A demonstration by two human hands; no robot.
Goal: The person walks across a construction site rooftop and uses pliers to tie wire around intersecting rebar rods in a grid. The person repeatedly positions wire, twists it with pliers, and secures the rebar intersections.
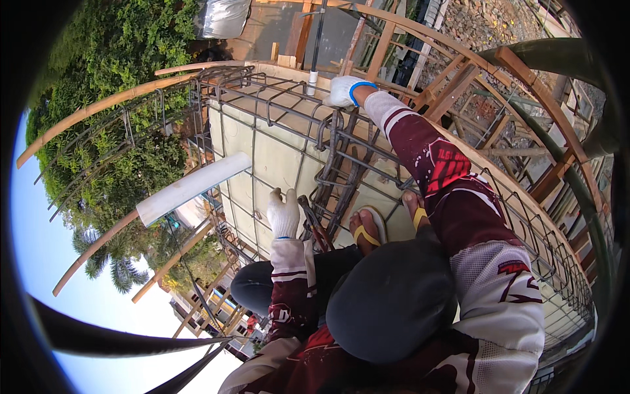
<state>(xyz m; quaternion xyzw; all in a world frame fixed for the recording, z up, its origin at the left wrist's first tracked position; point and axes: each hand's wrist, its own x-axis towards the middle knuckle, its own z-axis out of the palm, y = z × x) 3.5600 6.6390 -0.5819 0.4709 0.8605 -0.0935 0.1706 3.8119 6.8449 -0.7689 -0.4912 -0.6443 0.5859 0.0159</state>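
My left hand (283, 213), in a white knit glove with a blue cuff, hovers over the steel rebar grid (252, 141). Its thumb and a finger stand apart, with nothing clear between them. Just right of it, a dark-handled tool (314, 220) leans by a bundle of thick rebar (335, 167). My right arm stretches forward, and my gloved right hand (342, 92) rests at the far wooden formwork edge (367, 105). Its fingers look curled; what they grip, if anything, is hidden. Close to it, a short white pipe (312, 83) stands upright around a dark rod.
A longer white pipe (197, 187) juts out on the left beside bamboo poles (98, 115). My sandalled feet (367, 230) stand among the bars. Timber framing (453, 92) and rubble (482, 33) lie beyond the right edge. Trees (118, 59) and a drop are at left.
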